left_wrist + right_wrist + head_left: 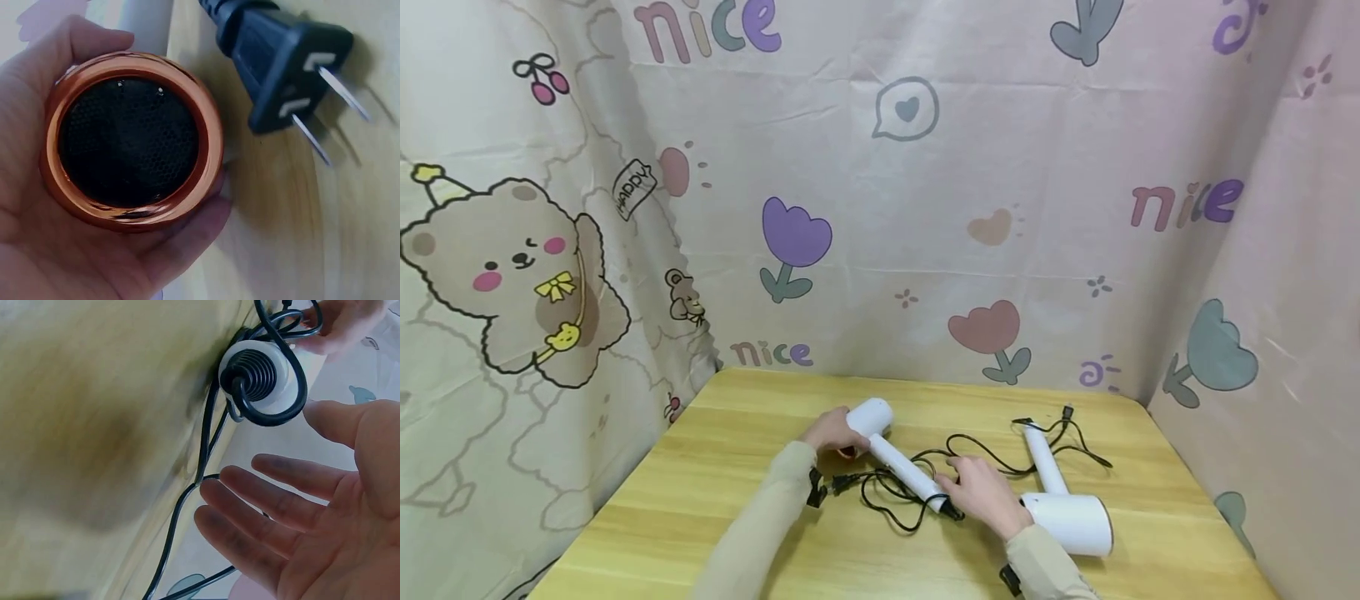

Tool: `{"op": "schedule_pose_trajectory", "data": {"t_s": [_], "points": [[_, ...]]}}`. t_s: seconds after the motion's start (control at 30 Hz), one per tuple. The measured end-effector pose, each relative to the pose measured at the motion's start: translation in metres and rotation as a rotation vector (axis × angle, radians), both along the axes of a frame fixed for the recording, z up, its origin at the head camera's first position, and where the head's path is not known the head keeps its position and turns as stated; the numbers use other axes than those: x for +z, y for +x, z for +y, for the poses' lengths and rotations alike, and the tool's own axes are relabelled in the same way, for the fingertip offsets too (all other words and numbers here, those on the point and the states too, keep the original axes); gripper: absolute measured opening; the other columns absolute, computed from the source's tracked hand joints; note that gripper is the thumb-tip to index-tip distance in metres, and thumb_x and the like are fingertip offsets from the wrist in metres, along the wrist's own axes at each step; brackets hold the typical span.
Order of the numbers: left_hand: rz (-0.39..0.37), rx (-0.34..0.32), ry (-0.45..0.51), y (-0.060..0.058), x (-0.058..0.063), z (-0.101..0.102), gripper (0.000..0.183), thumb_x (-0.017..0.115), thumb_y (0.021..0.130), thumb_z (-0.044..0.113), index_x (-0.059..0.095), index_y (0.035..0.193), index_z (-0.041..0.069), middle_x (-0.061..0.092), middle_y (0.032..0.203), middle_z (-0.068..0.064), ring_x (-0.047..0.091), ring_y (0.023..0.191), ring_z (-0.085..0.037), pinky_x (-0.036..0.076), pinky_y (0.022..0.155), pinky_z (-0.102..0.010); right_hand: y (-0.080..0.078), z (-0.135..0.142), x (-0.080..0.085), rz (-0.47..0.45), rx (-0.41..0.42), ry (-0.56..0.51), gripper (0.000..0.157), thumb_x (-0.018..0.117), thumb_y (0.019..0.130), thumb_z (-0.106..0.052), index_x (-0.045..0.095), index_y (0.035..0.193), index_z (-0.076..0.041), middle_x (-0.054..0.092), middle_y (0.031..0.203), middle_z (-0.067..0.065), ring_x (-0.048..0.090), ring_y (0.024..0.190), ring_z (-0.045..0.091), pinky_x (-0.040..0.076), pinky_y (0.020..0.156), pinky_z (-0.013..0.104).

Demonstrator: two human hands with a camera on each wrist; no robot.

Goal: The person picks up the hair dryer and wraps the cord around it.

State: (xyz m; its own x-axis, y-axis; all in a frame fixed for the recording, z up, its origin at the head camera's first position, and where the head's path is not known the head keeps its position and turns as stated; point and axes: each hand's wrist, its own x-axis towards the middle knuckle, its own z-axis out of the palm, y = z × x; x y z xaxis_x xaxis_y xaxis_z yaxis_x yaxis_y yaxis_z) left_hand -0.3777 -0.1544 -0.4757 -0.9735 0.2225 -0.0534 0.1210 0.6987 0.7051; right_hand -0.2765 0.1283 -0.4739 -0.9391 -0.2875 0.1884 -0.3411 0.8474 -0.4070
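A white hair dryer [906, 473] lies slantwise on the table, its head toward the back and its handle toward the front right. My left hand [833, 431] grips it round the head. In the left wrist view, thumb and fingers wrap the rear end with its shiny copper-coloured ring [215, 144] and dark mesh. Beside it is a black two-pin plug [269, 62]. My right hand [987, 493] is near the handle's end, and the right wrist view shows its fingers [275, 494] spread and holding nothing. A black cord [300, 394] loops out of the handle there, close to the thumb.
A second white hair dryer [1075, 523] lies at the right, just beyond my right wrist, its handle pointing to the back. Its black cord [1078, 433] and plug [1067, 412] lie behind it. A printed curtain [880, 208] hangs behind the wooden table [722, 475] and along both sides.
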Motion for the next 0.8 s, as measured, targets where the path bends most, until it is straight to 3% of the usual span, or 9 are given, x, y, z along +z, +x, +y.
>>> {"op": "schedule_pose_trajectory", "data": {"t_s": [0.17,0.3,0.37,0.4,0.47,0.53,0.63,0.8], "points": [[0.019,0.07,0.122,0.003,-0.005,-0.012,0.052,0.083,0.063,0.015,0.055,0.103,-0.004,0.061,0.088,-0.013,0.062,0.066,-0.021,0.059,0.058,-0.036,0.0,0.001,-0.004,-0.039,-0.008,-0.008,0.05,0.063,0.094,-0.035,0.061,0.125,0.004,0.071,0.09,0.013,0.049,0.05,0.012,0.052,0.059,0.037],[0.025,0.159,0.234,0.004,-0.006,-0.024,0.05,0.083,0.065,0.018,0.058,0.101,-0.005,0.063,0.087,-0.014,0.061,0.067,-0.021,0.059,0.059,-0.037,-0.002,-0.001,-0.004,-0.061,-0.002,-0.042,0.055,0.062,0.094,-0.039,0.058,0.128,0.004,0.07,0.102,0.019,0.065,0.07,0.023,0.057,0.073,0.048],[0.01,0.191,0.305,0.005,-0.006,-0.028,0.049,0.081,0.068,0.017,0.058,0.104,-0.007,0.064,0.089,-0.017,0.063,0.068,-0.022,0.06,0.061,-0.039,-0.002,-0.002,-0.004,-0.079,-0.01,-0.075,0.06,0.06,0.094,-0.043,0.055,0.133,0.003,0.067,0.118,0.023,0.068,0.09,0.03,0.055,0.086,0.054],[0.002,0.213,0.346,0.006,-0.005,-0.029,0.05,0.081,0.069,0.017,0.058,0.106,-0.007,0.064,0.092,-0.018,0.063,0.068,-0.022,0.06,0.063,-0.04,-0.003,-0.002,-0.004,-0.094,-0.014,-0.101,0.063,0.059,0.095,-0.044,0.052,0.136,0.003,0.065,0.121,0.023,0.067,0.094,0.031,0.055,0.087,0.055],[-0.01,0.249,0.43,0.007,-0.004,-0.031,0.053,0.08,0.071,0.017,0.057,0.111,-0.009,0.064,0.096,-0.02,0.064,0.07,-0.022,0.061,0.067,-0.042,-0.005,-0.003,-0.003,-0.141,-0.027,-0.174,0.067,0.055,0.097,-0.046,0.044,0.143,0.0,0.067,0.113,0.02,0.066,0.084,0.03,0.056,0.081,0.052],[-0.008,0.274,0.502,0.009,-0.002,-0.031,0.058,0.08,0.073,0.018,0.054,0.118,-0.009,0.063,0.103,-0.022,0.065,0.073,-0.022,0.061,0.072,-0.043,-0.007,-0.005,-0.001,-0.175,-0.026,-0.27,0.067,0.05,0.099,-0.047,0.038,0.148,-0.002,0.069,0.107,0.018,0.066,0.081,0.027,0.057,0.076,0.046],[0.04,0.302,0.56,0.011,0.003,-0.028,0.064,0.082,0.074,0.021,0.052,0.124,-0.007,0.062,0.11,-0.023,0.066,0.079,-0.023,0.061,0.075,-0.042,-0.011,-0.011,0.005,-0.283,-0.005,-0.519,0.063,0.045,0.102,-0.044,0.033,0.149,-0.004,0.065,0.098,0.017,0.064,0.072,0.026,0.055,0.062,0.039],[0.191,0.358,0.496,0.017,0.014,-0.017,0.072,0.085,0.073,0.03,0.052,0.13,0.0,0.063,0.115,-0.021,0.065,0.095,-0.029,0.06,0.081,-0.04,-0.013,-0.02,0.014,-0.38,-0.055,-0.926,0.057,0.048,0.103,-0.036,0.03,0.147,-0.003,0.056,0.111,0.024,0.066,0.082,0.03,0.059,0.063,0.041]]}}
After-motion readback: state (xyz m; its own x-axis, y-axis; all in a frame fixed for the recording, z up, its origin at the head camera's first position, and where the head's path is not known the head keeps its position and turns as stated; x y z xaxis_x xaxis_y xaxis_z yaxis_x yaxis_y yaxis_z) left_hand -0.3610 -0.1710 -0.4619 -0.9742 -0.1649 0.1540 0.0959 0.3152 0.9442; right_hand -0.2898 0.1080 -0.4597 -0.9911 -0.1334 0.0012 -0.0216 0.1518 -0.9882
